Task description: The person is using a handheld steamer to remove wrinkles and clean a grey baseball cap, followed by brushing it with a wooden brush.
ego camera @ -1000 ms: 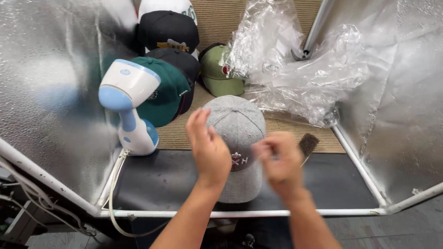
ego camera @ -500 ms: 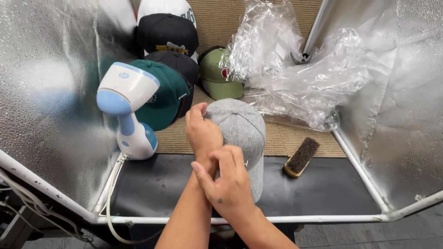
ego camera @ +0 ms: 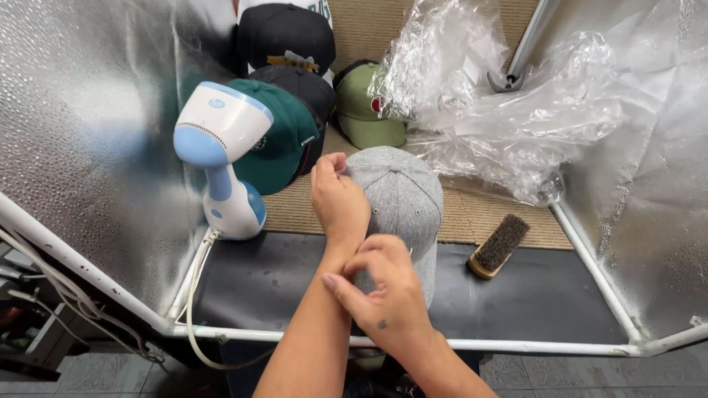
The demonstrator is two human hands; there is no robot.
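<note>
- Head view: steamer (ego camera: 221, 158) stands left, beside a green cap (ego camera: 284, 136).
- Left hand (ego camera: 338, 197) pinches the grey cap's (ego camera: 402, 195) crown edge, fingers closed on it.
- Right hand (ego camera: 383, 295), fingers curled, touches the left wrist over the cap's brim.
- Brush (ego camera: 499, 245) lies right.

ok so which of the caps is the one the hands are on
The grey cap at the front. The left hand rests on its crown and the right hand is at its brim. The green, black and olive caps sit behind it, untouched.

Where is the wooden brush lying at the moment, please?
In the head view, the brush lies right of the grey cap, on the mat's edge below the crumpled plastic.
</note>
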